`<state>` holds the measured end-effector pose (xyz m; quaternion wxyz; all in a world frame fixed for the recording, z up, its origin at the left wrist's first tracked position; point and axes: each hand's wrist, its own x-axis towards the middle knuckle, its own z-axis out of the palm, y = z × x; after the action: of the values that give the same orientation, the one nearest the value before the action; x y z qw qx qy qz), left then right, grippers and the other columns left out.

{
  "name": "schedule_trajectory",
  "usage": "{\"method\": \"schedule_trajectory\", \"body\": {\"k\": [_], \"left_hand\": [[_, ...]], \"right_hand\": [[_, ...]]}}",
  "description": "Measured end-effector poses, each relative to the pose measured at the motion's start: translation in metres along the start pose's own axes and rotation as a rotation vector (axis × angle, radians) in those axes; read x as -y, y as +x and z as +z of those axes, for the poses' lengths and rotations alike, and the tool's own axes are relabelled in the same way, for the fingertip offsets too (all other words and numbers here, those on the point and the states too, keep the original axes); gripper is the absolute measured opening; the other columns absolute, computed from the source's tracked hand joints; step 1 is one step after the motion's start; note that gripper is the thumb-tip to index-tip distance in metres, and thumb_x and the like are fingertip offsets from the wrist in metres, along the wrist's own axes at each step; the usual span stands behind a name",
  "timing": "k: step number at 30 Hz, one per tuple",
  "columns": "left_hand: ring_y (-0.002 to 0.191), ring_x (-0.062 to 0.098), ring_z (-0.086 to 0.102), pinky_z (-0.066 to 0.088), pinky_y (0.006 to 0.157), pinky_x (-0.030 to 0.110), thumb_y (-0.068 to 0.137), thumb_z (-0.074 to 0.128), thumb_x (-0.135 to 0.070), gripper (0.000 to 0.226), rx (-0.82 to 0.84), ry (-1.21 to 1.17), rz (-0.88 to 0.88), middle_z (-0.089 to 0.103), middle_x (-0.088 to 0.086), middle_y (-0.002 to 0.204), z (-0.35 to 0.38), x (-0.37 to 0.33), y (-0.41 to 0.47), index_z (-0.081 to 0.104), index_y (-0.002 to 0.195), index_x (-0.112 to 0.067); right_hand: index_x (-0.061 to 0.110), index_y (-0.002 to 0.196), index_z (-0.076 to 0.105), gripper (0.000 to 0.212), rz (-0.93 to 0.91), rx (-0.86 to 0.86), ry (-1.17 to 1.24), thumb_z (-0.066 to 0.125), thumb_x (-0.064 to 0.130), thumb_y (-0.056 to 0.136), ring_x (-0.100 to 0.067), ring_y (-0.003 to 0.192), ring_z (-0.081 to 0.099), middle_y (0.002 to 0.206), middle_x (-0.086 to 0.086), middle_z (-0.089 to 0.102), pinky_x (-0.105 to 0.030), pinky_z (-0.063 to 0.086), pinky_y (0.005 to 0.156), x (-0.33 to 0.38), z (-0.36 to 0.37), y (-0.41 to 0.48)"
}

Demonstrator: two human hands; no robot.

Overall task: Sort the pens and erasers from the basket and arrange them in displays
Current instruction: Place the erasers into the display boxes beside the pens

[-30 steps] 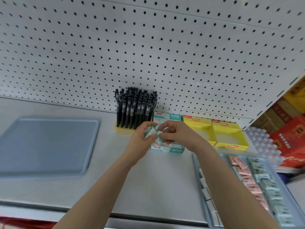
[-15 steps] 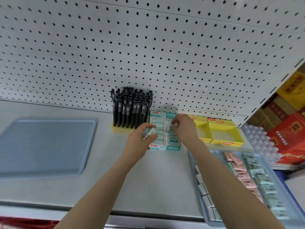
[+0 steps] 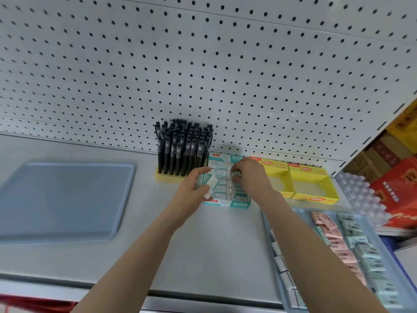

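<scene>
Pegboard point(image 3: 203, 64): painted metal, matt white, smooth.
Shelf point(image 3: 214, 245): grey, smooth, faint sheen.
Blue tray point(image 3: 67, 199): plastic, matt.
Pens point(image 3: 182, 147): black plastic, glossy; pen holder point(image 3: 167, 178) yellow, matt.
Eraser box point(image 3: 225, 203): printed cardboard, slight gloss.
Yellow boxes point(image 3: 313, 197): glossy cardboard.
Erasers point(image 3: 208, 184) in left hand point(image 3: 194, 188): paper sleeves, matt white ends.
Dimpled sheet point(image 3: 356, 190), right edge of shelf: clear plastic, shiny.

The grey shelf point(image 3: 203, 256) carries a teal display box point(image 3: 228, 204) at its back edge. Just left of the box stands a yellow pen stand point(image 3: 167, 178), and just right are two yellow display boxes point(image 3: 313, 196). Well left lies a blue tray point(image 3: 67, 199). Right and nearer is a second tray point(image 3: 300, 249) of erasers point(image 3: 334, 236).
</scene>
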<state>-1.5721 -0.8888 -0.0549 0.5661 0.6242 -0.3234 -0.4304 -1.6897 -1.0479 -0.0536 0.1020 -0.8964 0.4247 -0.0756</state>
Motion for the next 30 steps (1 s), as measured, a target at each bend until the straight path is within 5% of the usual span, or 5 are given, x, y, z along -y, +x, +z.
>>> {"method": "schedule_trajectory", "body": {"k": [6, 10, 14, 24, 30], "left_hand": [[0.088, 0.025, 0.071, 0.06, 0.079, 0.043, 0.09, 0.062, -0.002, 0.041, -0.075, 0.011, 0.094, 0.063, 0.007, 0.118, 0.004, 0.006, 0.005, 0.052, 0.125, -0.02], [0.087, 0.021, 0.069, 0.061, 0.075, 0.035, 0.092, 0.06, -0.005, 0.033, -0.145, 0.009, 0.089, 0.064, 0.005, 0.113, 0.008, 0.005, 0.008, 0.054, 0.12, -0.021], [0.08, 0.014, 0.065, 0.06, 0.075, 0.032, 0.094, 0.044, 0.002, 0.038, -0.209, 0.033, 0.023, 0.061, 0.002, 0.1, 0.004, 0.004, 0.008, 0.05, 0.122, -0.022], [0.085, 0.016, 0.07, 0.061, 0.074, 0.033, 0.091, 0.057, 0.001, 0.044, -0.236, 0.076, 0.03, 0.061, -0.001, 0.1, -0.004, 0.009, 0.004, 0.043, 0.126, -0.022], [0.082, 0.013, 0.071, 0.061, 0.076, 0.035, 0.087, 0.065, -0.007, 0.038, -0.271, 0.167, 0.021, 0.066, 0.001, 0.105, -0.012, 0.015, 0.004, 0.051, 0.117, -0.024]], "right_hand": [[0.014, 0.098, 0.071, 0.017, 0.098, 0.192, 0.858, 0.063, 0.028, 0.094, -0.012, 0.073, 0.07, 0.084, 0.0, 0.074, -0.025, 0.054, 0.064, 0.017, -0.018, -0.026], [0.015, 0.101, 0.067, 0.013, 0.052, 0.217, 0.949, 0.07, 0.016, 0.088, -0.008, 0.067, 0.065, 0.074, -0.001, 0.073, -0.024, 0.052, 0.061, 0.008, -0.019, -0.031], [0.023, 0.092, 0.067, 0.014, 0.201, -0.027, 0.799, 0.066, 0.01, 0.087, -0.011, 0.059, 0.067, 0.077, -0.009, 0.071, -0.033, 0.058, 0.07, -0.011, -0.015, -0.024], [0.016, 0.115, 0.068, 0.034, -0.015, 0.031, 0.2, 0.073, 0.029, 0.085, -0.022, 0.1, 0.058, 0.115, -0.004, 0.055, -0.025, 0.044, 0.083, 0.02, 0.004, -0.014], [0.019, 0.112, 0.069, 0.027, -0.099, -0.014, 0.163, 0.069, 0.03, 0.087, -0.018, 0.092, 0.058, 0.108, -0.001, 0.058, -0.029, 0.05, 0.085, 0.025, 0.015, -0.013]]}}
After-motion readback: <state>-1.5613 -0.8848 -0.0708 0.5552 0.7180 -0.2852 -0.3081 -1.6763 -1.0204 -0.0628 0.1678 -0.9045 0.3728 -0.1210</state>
